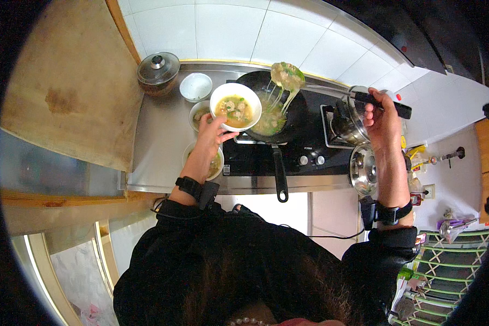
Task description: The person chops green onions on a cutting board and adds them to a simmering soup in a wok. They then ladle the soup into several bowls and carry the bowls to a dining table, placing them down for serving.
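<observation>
"How far along does it look from your end?"

"I'd judge the ladling partly done. I see two round pale bowls with soup in them on the grey steel tabletop (163, 125): one (192, 115) just beyond the left hand (211, 132), the other (221, 168) beside its wrist, partly covered. A small round white bowl (195, 87), farther beyond that hand, looks empty to me, so it may be what's left."

"And the soup in play?"

"A deep white bowl (234, 89) of yellowish broth with meat pieces is in the left hand. Past its far side, between the hands, I have the round black wok (255, 81), with more greenish soup inside."

"Give me the pose."

"My hands are well apart. The left reaches forward, thumb at the near rim, fingers spread along the underside, the bowl tipped slightly. The right (384, 117) is raised, fingers curled firmly round the black grip of a long steel ladle (331, 88), which points leftward. I see its full scoop above the wok, strands of soup trailing down. Whether the bowl touches the wok's edge, I can't tell."
</observation>
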{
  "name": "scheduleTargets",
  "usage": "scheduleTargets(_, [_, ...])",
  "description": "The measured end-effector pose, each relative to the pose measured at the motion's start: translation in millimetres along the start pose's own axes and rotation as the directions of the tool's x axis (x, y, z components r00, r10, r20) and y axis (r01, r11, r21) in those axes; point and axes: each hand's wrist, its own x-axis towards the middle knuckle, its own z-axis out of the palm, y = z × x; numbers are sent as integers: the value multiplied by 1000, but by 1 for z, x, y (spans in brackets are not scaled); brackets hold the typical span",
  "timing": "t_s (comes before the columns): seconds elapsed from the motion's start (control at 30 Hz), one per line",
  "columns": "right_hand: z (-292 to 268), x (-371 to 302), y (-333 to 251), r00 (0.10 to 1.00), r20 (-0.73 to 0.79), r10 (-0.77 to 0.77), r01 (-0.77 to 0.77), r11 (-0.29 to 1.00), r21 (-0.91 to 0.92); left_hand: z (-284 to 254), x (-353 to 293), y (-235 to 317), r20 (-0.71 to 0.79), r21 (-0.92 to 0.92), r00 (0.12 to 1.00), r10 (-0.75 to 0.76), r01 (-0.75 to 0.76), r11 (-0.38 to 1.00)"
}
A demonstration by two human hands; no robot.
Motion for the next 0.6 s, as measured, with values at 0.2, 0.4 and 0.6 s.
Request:
scheduleTargets(0.2, [8, -13, -47, 996, 46, -77, 75, 996, 53, 11, 10, -11, 52, 38, 997, -62, 60, 997])
scheduleTargets(0.4, [12, -28, -51, 995, 70, -70, 62, 992, 112, 32, 17, -21, 74, 7, 993, -88, 88, 996])
scheduleTargets(0.6, [21, -43, -5, 1000, 0, -20, 20, 999, 47, 49, 16, -20, 121, -39, 990, -73, 78, 996])
